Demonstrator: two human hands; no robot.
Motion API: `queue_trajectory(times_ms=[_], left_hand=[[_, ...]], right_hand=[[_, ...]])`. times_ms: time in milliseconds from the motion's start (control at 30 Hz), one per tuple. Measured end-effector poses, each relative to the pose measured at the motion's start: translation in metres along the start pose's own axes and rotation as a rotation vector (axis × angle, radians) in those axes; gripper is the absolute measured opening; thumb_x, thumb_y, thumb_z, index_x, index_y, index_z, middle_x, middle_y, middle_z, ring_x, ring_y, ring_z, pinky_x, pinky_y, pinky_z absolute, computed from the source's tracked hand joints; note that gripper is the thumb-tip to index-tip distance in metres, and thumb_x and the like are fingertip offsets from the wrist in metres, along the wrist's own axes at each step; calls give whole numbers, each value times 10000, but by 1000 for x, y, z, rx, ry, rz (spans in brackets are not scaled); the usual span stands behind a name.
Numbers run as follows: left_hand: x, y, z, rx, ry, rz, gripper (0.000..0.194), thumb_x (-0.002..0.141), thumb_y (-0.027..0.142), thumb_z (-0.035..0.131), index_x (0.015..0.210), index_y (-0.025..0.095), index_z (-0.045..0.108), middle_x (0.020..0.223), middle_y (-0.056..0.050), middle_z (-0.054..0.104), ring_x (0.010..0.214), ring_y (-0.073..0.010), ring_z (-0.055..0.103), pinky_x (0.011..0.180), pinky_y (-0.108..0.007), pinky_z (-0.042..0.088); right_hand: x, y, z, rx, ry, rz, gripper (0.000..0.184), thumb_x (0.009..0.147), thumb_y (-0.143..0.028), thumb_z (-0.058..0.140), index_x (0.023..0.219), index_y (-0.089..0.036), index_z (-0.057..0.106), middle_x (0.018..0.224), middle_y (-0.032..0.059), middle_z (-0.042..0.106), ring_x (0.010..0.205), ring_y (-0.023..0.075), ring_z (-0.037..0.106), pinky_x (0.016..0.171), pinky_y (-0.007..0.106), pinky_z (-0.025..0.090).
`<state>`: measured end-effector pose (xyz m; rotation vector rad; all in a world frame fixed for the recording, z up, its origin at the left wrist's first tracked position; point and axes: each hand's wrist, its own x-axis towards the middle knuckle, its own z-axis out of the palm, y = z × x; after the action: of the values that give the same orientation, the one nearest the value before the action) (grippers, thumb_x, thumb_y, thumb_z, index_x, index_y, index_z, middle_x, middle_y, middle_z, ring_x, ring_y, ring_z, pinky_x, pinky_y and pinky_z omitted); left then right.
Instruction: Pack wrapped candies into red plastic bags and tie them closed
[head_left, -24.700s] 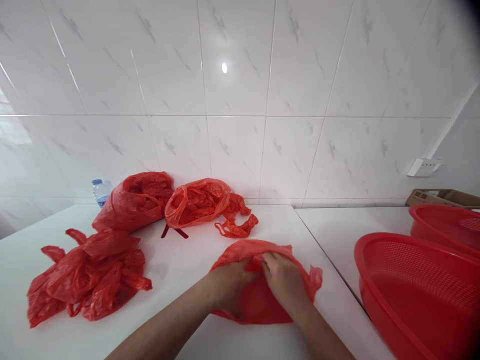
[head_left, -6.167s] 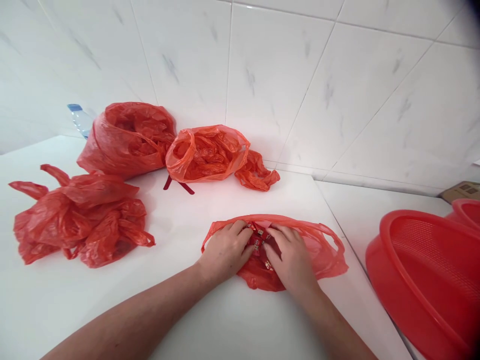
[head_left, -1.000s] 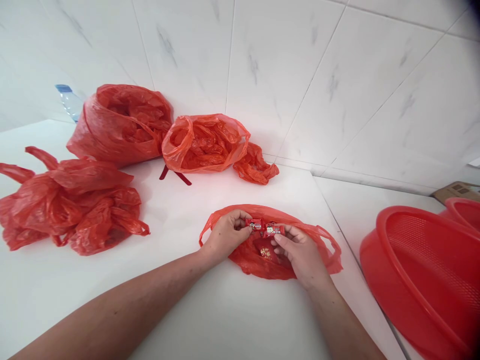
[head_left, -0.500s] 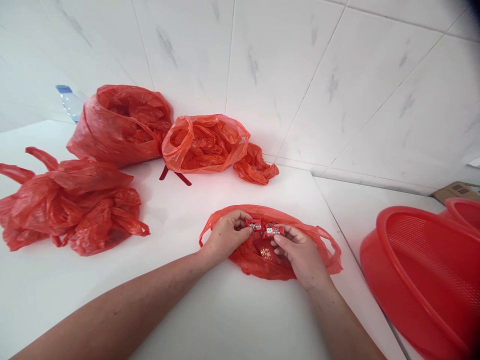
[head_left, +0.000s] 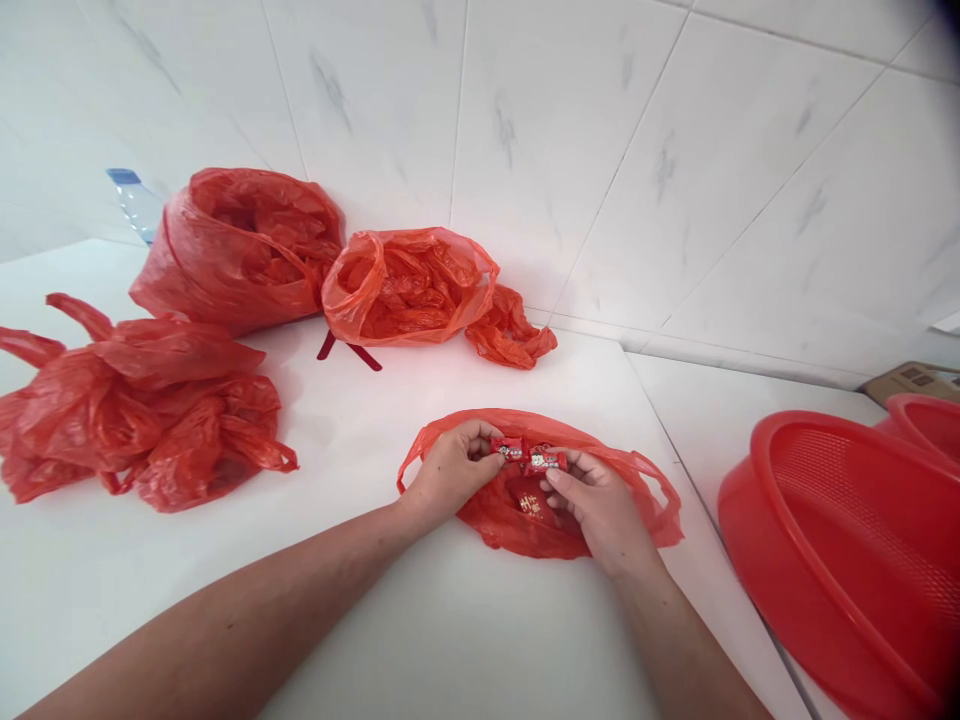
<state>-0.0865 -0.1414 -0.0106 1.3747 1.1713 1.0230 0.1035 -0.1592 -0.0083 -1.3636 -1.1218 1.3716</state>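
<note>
Between the finger and thumb of my left hand (head_left: 459, 468) is a small wrapped candy (head_left: 511, 450), red with a printed picture. My right hand (head_left: 598, 500) pinches a second red wrapped candy (head_left: 546, 460) close beside it. Both hands are closed and held over an open red plastic bag (head_left: 495, 520) lying on the white table (head_left: 360, 620). Below the candies, a dark red packet with gold characters (head_left: 531, 505) shows inside the bag. My right fingers partly cover that packet.
Bunched red plastic bags (head_left: 142, 410) lie on the left. Along the tiled wall stand a large stuffed red bag (head_left: 240, 250), a smaller one (head_left: 412, 290) and a crumpled one (head_left: 511, 330). Dark red strips (head_left: 364, 356) lie in front. Red baskets (head_left: 780, 520) stand at right; a clear bottle (head_left: 136, 205) is behind.
Both hands keep their hold on the two candies in nearly the same place. The whole view has shifted very slightly; nothing else visibly differs.
</note>
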Motion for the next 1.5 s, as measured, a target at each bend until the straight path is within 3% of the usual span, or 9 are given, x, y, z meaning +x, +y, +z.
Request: queue_trajectory(times_ms=[1067,1500], left_hand=[[0,-2,0,28,7,10,145,762,246,558,899,200,568,742,12,635,656,-118,584,602,-234,452],[0,-3,0,2,-8,1,154,773,264,562,917,208,566,760,7,641,663,-119,587,626,-247,472]], right_hand=[[-1,-3,1,-3,-6,47,307,674,-320,704,956,-214,644,781,-7,634,658,111,561,652,256,486],[0,-3,1,17,-8,41,313,675,-334,705,948,-199,634,773,6,634,704,130,578,656,263,489]])
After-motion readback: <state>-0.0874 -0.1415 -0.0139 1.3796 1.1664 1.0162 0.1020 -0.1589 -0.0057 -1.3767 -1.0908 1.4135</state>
